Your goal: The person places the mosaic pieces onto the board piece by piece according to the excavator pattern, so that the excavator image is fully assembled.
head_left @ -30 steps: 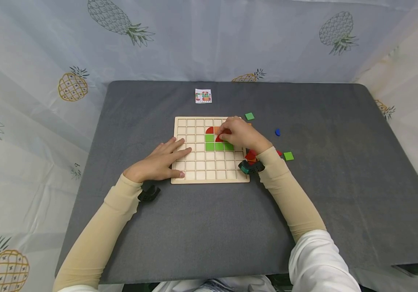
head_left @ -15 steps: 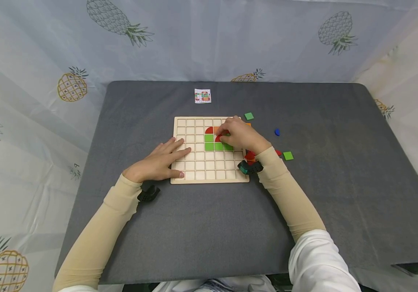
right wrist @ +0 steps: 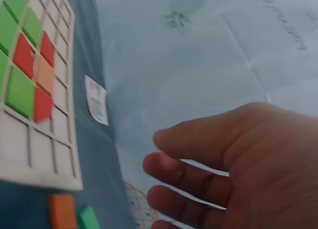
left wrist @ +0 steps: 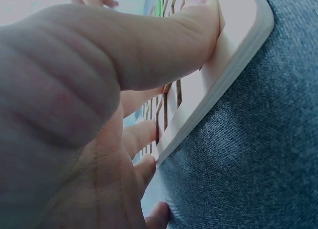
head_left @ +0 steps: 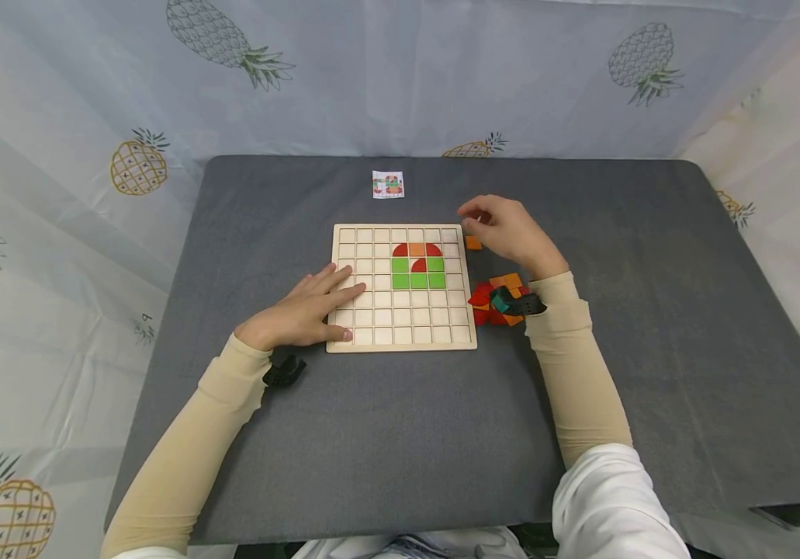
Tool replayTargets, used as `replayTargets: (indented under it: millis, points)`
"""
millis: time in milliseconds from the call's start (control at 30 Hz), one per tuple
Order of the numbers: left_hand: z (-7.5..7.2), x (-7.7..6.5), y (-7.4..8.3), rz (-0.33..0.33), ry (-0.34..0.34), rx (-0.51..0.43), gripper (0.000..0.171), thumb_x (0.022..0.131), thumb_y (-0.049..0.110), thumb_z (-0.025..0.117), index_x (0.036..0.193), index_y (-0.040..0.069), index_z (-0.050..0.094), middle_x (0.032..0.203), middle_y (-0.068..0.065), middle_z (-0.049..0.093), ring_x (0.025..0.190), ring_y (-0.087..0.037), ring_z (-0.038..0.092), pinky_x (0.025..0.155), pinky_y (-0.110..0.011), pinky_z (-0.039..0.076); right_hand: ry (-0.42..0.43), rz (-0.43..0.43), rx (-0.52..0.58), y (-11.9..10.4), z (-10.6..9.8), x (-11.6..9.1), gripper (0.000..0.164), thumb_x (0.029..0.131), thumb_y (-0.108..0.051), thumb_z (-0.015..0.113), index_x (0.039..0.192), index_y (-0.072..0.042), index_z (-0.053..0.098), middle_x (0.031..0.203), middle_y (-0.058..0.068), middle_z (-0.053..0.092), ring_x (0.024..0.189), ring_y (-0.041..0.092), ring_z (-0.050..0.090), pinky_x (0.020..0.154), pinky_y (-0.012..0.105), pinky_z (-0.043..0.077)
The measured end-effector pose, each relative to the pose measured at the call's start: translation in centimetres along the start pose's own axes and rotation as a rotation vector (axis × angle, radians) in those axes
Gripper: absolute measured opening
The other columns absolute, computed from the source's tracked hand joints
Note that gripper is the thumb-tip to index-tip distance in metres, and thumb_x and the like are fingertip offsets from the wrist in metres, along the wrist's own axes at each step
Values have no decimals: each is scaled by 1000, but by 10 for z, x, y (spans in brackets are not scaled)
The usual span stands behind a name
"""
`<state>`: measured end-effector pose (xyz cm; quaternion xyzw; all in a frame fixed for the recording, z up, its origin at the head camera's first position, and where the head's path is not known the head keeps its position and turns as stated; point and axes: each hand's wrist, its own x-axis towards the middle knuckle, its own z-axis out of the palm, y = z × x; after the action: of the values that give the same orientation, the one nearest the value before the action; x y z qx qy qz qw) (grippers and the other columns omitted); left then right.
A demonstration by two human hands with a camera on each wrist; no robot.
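Observation:
A wooden grid board [head_left: 403, 338] lies on the grey table, with red, green and orange tiles set in its upper right part. My left hand [head_left: 295, 310] rests with spread fingers on the board's left side; in the left wrist view its thumb [left wrist: 198, 28] presses near the board's edge. A red quarter-round tile [head_left: 419, 265] sits in a cell inside the ring of tiles. My right hand [head_left: 507, 233] is past the board's upper right corner, loosely bent and holding nothing. Near it are an orange square tile [head_left: 473, 243] and a green tile [right wrist: 88, 218], hidden beneath the hand in the head view.
A pile of red and orange tiles [head_left: 481, 299] lies right of the board, partly under the right wrist's camera. A small printed card [head_left: 388, 185] with a coloured pattern lies behind the board. A pineapple-print curtain [head_left: 400, 78] hangs behind the table.
My right hand has let go of the red quarter-round tile in its cell and moved right and away from the board. My left hand has stayed in place.

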<state>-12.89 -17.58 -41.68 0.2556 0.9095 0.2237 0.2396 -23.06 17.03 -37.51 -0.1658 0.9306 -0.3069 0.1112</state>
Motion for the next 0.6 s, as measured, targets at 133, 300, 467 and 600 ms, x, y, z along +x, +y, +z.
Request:
replayTargets:
  millis: [133,300,467,600]
  points:
    - [-1,0,0,-1,2,5,80,93,32,72,161,16,31,172,-15,9,160,-37,-2,126,-63,5,46,82,-43,11,-18,-8,31,105,-21,54,128,-4,65,115,18,67,94,31,58,80,44,49]
    - [0,0,0,-8,-2,8,81,93,33,72,161,17,31,172,-14,8,160,-37,-2,126,-63,5,35,200,-120,34,-34,-16,31,104,-22,56,122,0,66,120,24,67,101,37,62,88,53,52]
    - [-1,0,1,-8,-2,12,81,93,33,73,161,17,31,172,-14,9,160,-36,-2,126,-63,5,-57,330,-178,56,-44,-22,34,102,-27,58,115,3,68,124,27,65,101,39,60,85,54,51]
    - [0,1,1,-4,-2,13,81,93,33,73,161,17,31,172,-15,10,160,-37,-2,126,-64,5,-130,397,-168,68,-44,-23,35,99,-30,63,110,3,67,113,23,65,88,32,59,75,45,52]
